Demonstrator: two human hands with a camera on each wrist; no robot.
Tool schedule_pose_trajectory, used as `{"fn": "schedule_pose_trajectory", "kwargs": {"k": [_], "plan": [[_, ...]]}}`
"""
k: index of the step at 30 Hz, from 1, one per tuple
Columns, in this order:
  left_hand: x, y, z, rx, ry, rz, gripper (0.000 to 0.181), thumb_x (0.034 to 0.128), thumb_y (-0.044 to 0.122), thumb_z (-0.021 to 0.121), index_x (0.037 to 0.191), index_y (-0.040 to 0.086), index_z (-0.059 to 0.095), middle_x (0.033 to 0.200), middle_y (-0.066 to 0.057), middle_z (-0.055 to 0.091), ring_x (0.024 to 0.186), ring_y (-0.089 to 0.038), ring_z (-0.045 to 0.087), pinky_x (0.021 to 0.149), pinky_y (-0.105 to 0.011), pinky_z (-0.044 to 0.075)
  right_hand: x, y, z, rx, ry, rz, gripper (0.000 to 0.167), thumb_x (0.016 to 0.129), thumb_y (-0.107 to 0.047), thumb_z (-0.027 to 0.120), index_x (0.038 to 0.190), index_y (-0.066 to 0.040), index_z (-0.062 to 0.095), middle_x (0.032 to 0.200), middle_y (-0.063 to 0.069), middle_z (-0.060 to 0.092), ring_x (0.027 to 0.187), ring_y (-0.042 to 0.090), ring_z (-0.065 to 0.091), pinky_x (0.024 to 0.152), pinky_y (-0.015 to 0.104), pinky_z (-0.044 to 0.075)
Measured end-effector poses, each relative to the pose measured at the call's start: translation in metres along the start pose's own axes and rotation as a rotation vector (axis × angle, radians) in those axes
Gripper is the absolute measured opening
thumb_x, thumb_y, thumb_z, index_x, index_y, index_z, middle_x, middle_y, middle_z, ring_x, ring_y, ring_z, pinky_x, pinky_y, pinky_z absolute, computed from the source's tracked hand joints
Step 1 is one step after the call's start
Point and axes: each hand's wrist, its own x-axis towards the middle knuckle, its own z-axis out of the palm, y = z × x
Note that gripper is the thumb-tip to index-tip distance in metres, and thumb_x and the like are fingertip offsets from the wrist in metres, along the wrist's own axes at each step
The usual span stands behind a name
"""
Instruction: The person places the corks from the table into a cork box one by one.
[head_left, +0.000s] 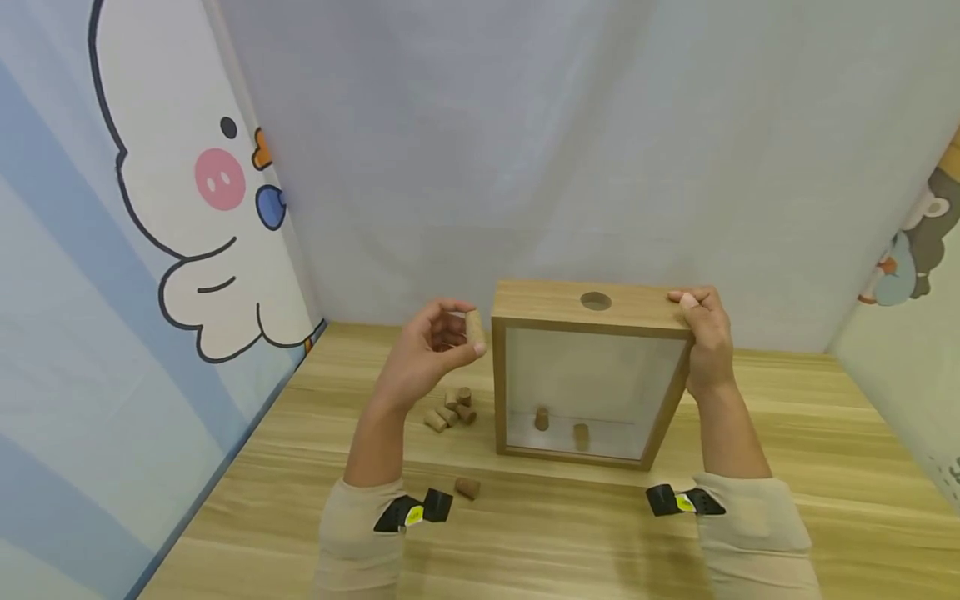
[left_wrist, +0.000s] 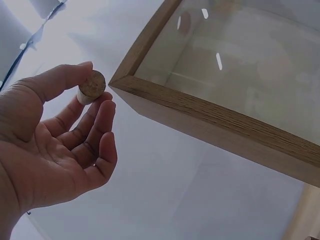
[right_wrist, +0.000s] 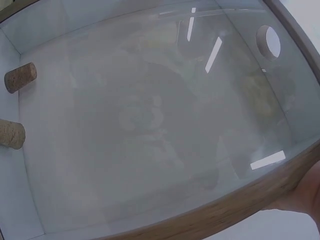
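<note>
Wood-framed box, upright on the desk, with your right hand gripping its upper right corner and two corks inside. Your left hand pinches another cork just beside the upper left corner, apart from the top hole. A slack pinch could let this cork drop to the desk; a low sideways move could strike it against the box's edge. Should your right hand ease off, such a knock might tip the box.

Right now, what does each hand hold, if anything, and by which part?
The left hand pinches a cork, thumb at its lower end, fingers near its upper end. The right hand grips the wooden box by its top right corner.
</note>
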Motion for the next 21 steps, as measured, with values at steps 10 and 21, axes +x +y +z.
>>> {"fn": "schedule_pose_trajectory", "kwargs": {"k": [10,21], "plan": [[0.015,0.027,0.002,0.001,-0.008,0.099,0.04,0.0831,0.004,0.07,0.12,0.006,0.053,0.099,-0.012,0.059,0.083,-0.025,0.055,0.072,-0.036,0.046,0.003,-0.009,-0.001,-0.008,-0.054,0.056,0.014,0.093,-0.017,0.05,0.079,-0.014,0.052,0.099,0.004,0.048,0.087,0.019,0.042,0.075,0.034,0.031],[0.038,0.059,0.019,0.015,-0.007,0.148,0.039,0.08,0.003,0.07,0.115,0.009,0.055,0.096,-0.009,0.059,0.083,-0.022,0.055,0.072,-0.034,0.047,0.001,-0.009,0.0,0.017,-0.016,0.056,0.021,0.087,-0.003,0.045,0.082,-0.015,0.061,0.097,0.005,0.048,0.089,0.019,0.042,0.077,0.036,0.03]]}}
